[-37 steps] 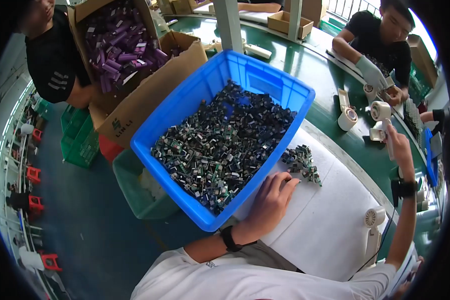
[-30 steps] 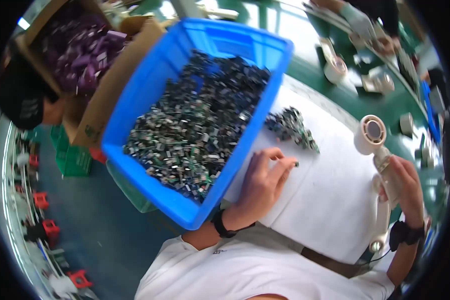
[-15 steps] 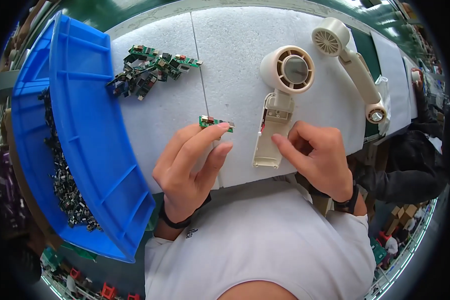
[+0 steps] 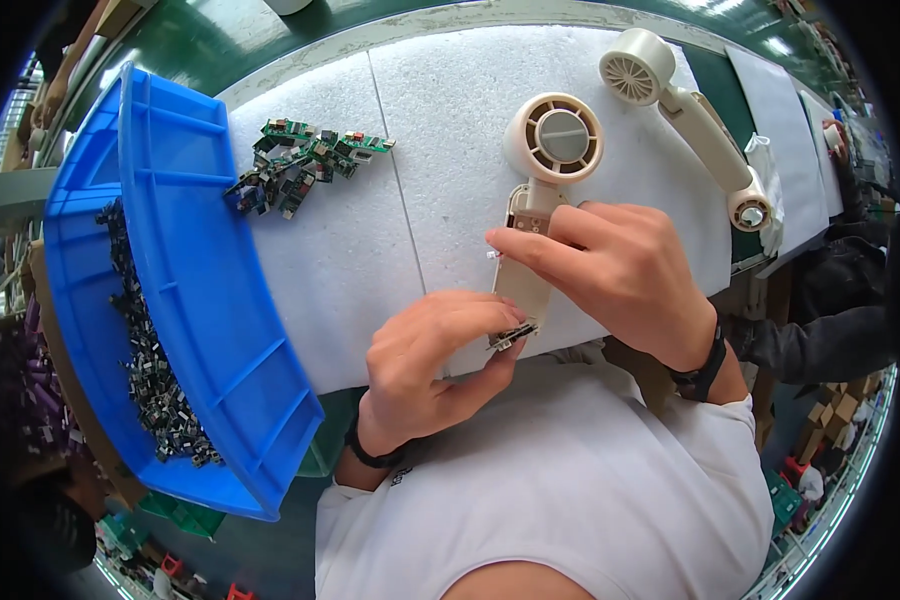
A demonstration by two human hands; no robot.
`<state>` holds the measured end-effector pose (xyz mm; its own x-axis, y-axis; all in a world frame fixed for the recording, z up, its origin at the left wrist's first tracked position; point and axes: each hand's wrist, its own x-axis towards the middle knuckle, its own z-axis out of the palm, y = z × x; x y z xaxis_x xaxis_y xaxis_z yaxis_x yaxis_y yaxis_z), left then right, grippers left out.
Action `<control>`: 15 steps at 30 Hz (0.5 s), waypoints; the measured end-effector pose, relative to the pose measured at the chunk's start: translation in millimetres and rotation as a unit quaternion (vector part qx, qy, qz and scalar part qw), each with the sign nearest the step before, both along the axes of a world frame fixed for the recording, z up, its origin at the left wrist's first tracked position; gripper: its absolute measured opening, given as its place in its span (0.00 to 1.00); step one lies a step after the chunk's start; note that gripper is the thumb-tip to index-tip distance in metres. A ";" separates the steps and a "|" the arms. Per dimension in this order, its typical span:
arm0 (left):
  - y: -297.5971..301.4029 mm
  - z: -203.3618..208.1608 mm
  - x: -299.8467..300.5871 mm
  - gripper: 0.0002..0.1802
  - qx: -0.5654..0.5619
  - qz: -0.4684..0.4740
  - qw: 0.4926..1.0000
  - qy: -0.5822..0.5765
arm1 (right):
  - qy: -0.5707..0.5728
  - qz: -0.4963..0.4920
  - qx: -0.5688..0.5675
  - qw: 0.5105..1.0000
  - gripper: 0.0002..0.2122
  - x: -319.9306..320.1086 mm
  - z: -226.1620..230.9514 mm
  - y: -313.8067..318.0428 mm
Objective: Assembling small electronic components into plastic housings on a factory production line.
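Writing: small dark print on the chest of the white shirt [image 4: 540, 490], between 6 and 7 o'clock; too small to read.

Item 1, open fan [image 4: 558, 140]: cream, between 1 and 2 o'clock of centre, lying on a white foam sheet [image 4: 460, 90]. Round head at the 12 o'clock end, its slotted ring and grey disc facing up; hollow handle toward 6 o'clock. Long axis near upright, leaning slightly to 1 o'clock.

Item 2, circuit board [image 4: 513, 336]: one, small, at the lower end of the fan's handle; long axis from 8 to 2 o'clock. Contact with the handle cannot be told.

Item 3, left hand [image 4: 440, 360]: near 6 o'clock, thumb and fingers closed on the board, pointing to 2 o'clock.

Item 4, right hand [image 4: 615, 275]: at 3 o'clock, partly covering the handle; thumb and forefinger pinched together, a small white plug [image 4: 493, 255] at their tips, fingers pointing to 10 o'clock.

Item 5, second fan [image 4: 708, 135]: cream, at 2 o'clock; vented head to 11 o'clock, handle running to 5.

Item 6, loose boards [image 4: 315, 160]: green and black heap, between 10 and 11 o'clock, just beside the crate.

Item 7, crate [image 4: 205, 250]: blue, at 9 o'clock, tilted, with many more boards inside.

Item 8, bench [image 4: 210, 55]: green top, seen toward 11 o'clock.
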<state>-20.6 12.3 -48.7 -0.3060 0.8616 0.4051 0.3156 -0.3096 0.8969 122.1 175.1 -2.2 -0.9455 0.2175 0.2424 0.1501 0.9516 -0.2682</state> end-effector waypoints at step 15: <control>-4.8 -0.5 -10.4 0.13 -0.025 -0.041 0.992 -0.114 | 0.164 -0.109 -0.163 0.967 0.10 -12.0 -28.4 -32.9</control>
